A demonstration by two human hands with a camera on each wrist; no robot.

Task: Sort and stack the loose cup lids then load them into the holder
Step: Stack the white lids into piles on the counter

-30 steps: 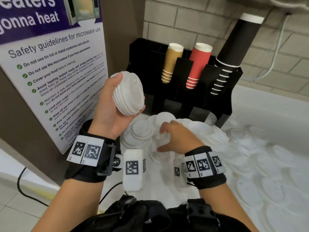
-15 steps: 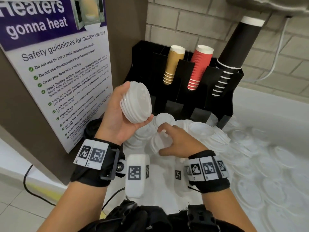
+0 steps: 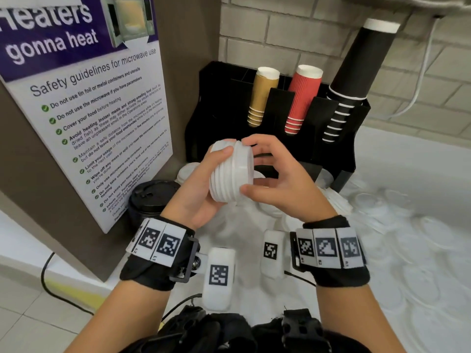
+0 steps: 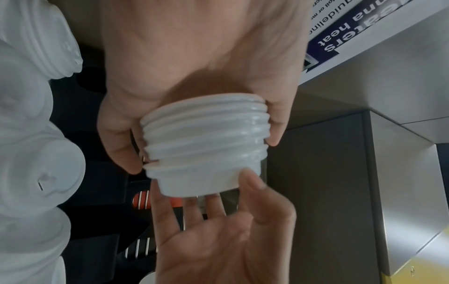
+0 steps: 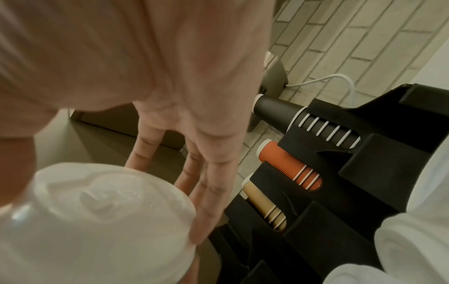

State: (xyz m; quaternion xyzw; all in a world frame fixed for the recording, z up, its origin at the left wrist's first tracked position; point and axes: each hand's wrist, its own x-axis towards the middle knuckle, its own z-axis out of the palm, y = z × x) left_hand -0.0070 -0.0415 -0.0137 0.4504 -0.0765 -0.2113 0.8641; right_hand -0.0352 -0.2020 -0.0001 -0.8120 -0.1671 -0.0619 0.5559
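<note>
My left hand (image 3: 204,179) grips a stack of white cup lids (image 3: 229,174) lying sideways at chest height, in front of the black holder (image 3: 339,159). In the left wrist view its thumb and fingers (image 4: 277,124) wrap the ribbed stack (image 4: 206,144). My right hand (image 3: 248,166) pinches the stack's right end lid, index finger on top and thumb below. The right wrist view shows the domed end lid (image 5: 97,211) with fingers (image 5: 209,201) along its rim. Loose white lids (image 3: 407,225) cover the counter to the right.
The holder carries tan cups (image 3: 262,95), red cups (image 3: 303,98) and tall black cups (image 3: 356,72). Short white lid stacks (image 3: 188,171) stand at its foot and a black-lidded stack (image 3: 153,197) at the left. A microwave poster (image 3: 89,110) is on the left panel.
My right hand rose from the lids on the counter and closed on the end of the stack. My left hand brought the stack down toward the middle and turned it sideways.
</note>
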